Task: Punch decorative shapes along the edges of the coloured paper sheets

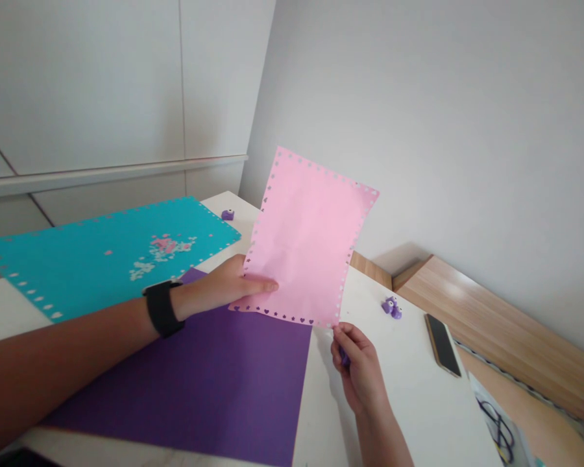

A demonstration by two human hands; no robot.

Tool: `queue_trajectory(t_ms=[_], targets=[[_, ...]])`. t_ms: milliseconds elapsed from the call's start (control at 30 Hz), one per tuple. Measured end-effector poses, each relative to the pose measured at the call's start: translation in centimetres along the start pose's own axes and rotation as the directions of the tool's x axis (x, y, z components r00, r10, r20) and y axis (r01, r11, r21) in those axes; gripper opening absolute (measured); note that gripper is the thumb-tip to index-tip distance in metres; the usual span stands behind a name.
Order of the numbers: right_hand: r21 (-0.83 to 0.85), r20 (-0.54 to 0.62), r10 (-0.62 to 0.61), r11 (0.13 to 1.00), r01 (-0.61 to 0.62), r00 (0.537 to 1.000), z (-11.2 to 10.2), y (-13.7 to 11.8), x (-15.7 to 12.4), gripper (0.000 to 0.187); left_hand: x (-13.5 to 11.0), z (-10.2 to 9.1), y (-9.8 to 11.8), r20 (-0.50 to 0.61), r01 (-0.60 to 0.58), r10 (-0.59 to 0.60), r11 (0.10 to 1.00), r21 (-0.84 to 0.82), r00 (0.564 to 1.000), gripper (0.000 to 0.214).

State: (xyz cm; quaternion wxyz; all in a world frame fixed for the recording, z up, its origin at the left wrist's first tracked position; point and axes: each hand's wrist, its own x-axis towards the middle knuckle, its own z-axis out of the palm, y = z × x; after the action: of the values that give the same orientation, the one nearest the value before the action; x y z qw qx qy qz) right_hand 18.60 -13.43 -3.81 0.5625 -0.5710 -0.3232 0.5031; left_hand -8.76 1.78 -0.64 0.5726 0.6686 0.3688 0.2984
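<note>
A pink paper sheet (306, 240) with small heart-shaped holes punched along its edges stands tilted up above the table. My left hand (228, 283) is shut on its lower left edge, with the thumb across the front. My right hand (360, 368) is shut on a small purple craft punch (343, 356), which is mostly hidden by the fingers. Its fingertips are right by the sheet's lower right corner. I cannot tell whether they touch the paper. A black band (163, 308) circles my left wrist.
A white table (394, 363) holds a punched teal sheet (78, 266) with paper scraps (160, 250), a purple sheet (199, 376), purple craft punches (228, 215) (392, 307), and a smartphone (442, 345). A wooden surface (496, 318) and wall lie beyond.
</note>
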Motion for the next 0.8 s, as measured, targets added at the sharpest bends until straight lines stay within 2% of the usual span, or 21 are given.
queue_trajectory(t_ms=[167, 300, 600, 800], targets=[[-0.024, -0.019, -0.005, 1.000, 0.005, 1.000, -0.1, 0.1, 0.2, 0.020, 0.0, 0.0, -0.1, -0.002, -0.008, 0.008, 1.000, -0.030, 1.000, 0.031], [-0.028, -0.025, -0.006, 1.000, 0.005, 1.000, 0.0, 0.2, 0.2, 0.018, 0.1, -0.1, -0.4, 0.042, -0.003, 0.004, 0.999, -0.047, 0.999, 0.031], [0.034, 0.019, 0.030, 0.999, -0.031, 0.999, 0.1, 0.3, 0.2, 0.014, 0.3, -0.2, -1.1, 0.088, 0.022, -0.018, 0.999, -0.048, 0.996, 0.033], [0.143, -0.077, 0.065, 0.988, -0.054, 0.995, -0.9, 0.5, 0.9, 0.017, 0.5, -0.3, -1.4, 0.042, 0.006, -0.005, 1.000, -0.022, 0.999, 0.034]])
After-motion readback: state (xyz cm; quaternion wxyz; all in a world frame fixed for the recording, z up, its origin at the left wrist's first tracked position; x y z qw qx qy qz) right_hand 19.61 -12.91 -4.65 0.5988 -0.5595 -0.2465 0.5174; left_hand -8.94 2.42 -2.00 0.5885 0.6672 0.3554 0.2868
